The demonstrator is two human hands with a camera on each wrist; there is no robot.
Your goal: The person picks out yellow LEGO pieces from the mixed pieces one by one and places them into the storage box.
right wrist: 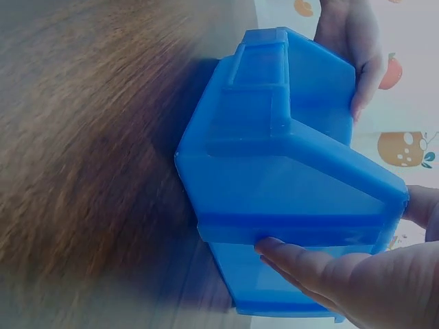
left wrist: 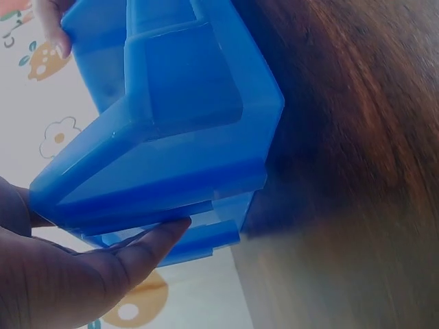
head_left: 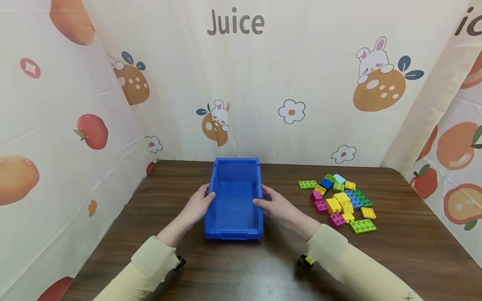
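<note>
A blue plastic bin (head_left: 235,233) with a low front lip and nothing inside is at the middle of the table. My left hand (head_left: 196,205) grips its left side, thumb over the rim and fingers along the outer wall. On the opposite side, my right hand (head_left: 279,207) holds the wall the same way. In the left wrist view, a finger of the left hand (left wrist: 103,271) lies against the ribbed side. The right wrist view has the right hand's fingers (right wrist: 302,264) stretched along the outer wall.
Several colourful toy building bricks (head_left: 342,202) lie in a loose pile right of the bin. The dark wooden table (head_left: 241,271) meets a printed curtain (head_left: 256,75) at its back edge. A similar curtain (head_left: 75,175) hangs along the left side.
</note>
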